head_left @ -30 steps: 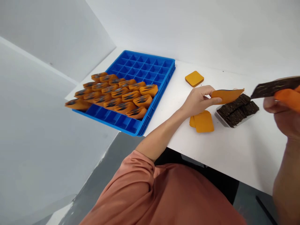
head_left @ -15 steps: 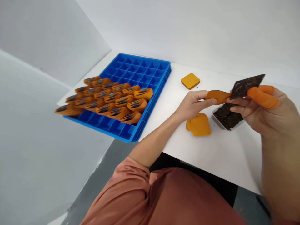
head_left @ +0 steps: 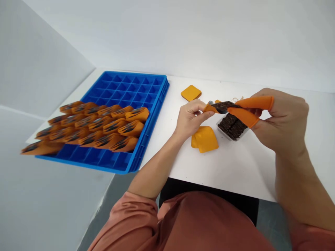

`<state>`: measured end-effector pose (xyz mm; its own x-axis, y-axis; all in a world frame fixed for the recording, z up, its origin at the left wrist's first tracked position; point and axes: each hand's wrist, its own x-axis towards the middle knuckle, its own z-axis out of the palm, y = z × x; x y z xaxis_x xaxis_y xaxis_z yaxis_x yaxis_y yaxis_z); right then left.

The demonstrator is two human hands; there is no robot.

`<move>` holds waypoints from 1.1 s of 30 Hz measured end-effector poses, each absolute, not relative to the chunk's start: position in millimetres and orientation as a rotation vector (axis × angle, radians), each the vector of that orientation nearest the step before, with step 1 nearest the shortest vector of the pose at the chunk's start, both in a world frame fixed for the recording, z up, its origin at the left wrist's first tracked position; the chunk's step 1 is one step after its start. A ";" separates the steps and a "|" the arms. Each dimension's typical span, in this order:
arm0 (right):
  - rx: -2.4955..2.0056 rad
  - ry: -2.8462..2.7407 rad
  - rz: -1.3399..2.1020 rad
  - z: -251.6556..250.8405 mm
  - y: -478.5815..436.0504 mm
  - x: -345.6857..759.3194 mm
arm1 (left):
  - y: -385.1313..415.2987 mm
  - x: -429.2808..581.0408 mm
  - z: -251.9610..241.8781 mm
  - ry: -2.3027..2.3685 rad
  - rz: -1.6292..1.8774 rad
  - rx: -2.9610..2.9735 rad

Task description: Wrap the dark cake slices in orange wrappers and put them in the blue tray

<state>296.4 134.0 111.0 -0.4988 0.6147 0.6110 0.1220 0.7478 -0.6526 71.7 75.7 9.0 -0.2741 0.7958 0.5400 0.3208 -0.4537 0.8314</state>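
Note:
My left hand [head_left: 188, 116] pinches an orange pouch [head_left: 210, 107] by its left side, between thumb and fingers. A thin dark brown square piece with a mottled surface [head_left: 223, 106] lies at the pouch's mouth, partly inside or against it; which, I cannot tell. My right hand [head_left: 281, 120], with orange covers on thumb and forefinger, grips the piece's right end. Below the hands stands a clear container [head_left: 237, 139] packed with upright dark pieces. Flat orange pouches [head_left: 207, 140] lie overlapping just below my left hand.
A blue compartment tray [head_left: 81, 164] stands at the left, its middle rows holding orange pouches [head_left: 104, 122] filled with dark pieces. One filled pouch [head_left: 42, 147] sticks out over its left edge. A small orange stack [head_left: 191, 93] lies farther back, before the white wall [head_left: 196, 38].
The dark piece has come down from above the pouch to its mouth, with my right hand turning over it. The view has shifted right, so the tray appears farther left and nearer.

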 end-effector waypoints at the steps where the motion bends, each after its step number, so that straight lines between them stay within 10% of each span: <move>1: -0.571 -2.040 0.667 111.1 134.6 295.9 | 75.7 71.7 9.0 1.381 1.779 1.620; 13: -0.642 -2.280 0.364 99.6 143.3 295.7 | 72.8 74.5 11.5 1.448 1.723 1.879; 33: -0.741 -2.164 0.969 92.5 160.2 296.3 | 68.7 75.2 9.9 1.382 1.899 1.629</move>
<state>296.3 160.2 92.5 -0.6322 0.7039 0.3238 0.2276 0.5682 -0.7908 75.2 68.7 9.9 -0.3232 0.7260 0.6069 0.3544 -0.5018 0.7890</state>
